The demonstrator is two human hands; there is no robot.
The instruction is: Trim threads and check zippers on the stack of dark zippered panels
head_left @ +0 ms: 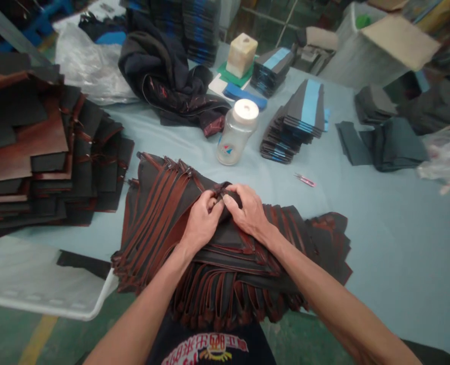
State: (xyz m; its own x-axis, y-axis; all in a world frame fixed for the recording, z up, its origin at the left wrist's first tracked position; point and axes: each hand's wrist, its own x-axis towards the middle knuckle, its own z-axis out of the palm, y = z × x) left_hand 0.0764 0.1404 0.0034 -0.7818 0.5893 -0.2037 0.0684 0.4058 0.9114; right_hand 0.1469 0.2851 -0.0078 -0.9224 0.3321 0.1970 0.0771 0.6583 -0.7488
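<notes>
Both hands meet over a big fanned pile of dark grey pieces with brown leather-like trim (156, 213). My left hand (204, 218) is closed, its thumb and fingers pinching the raised edge of the top dark trimmed piece (225, 230). Close beside it, my right hand (246, 209) grips the same edge with thumb and forefinger. What exactly lies between the fingertips is small and partly hidden. Right of the hands, a pair of small pink-handled thread snips (305, 180) rests on the pale blue tabletop (400, 228).
Another stack of brown and dark pieces (49, 147) rises at left, above a white plastic bin (49, 304). Beyond the pile stand a clear jar with a white lid (238, 132), a crumpled dark jacket (171, 76) and bundles with blue strips (297, 119). Folded dark cloth (395, 144) lies at right.
</notes>
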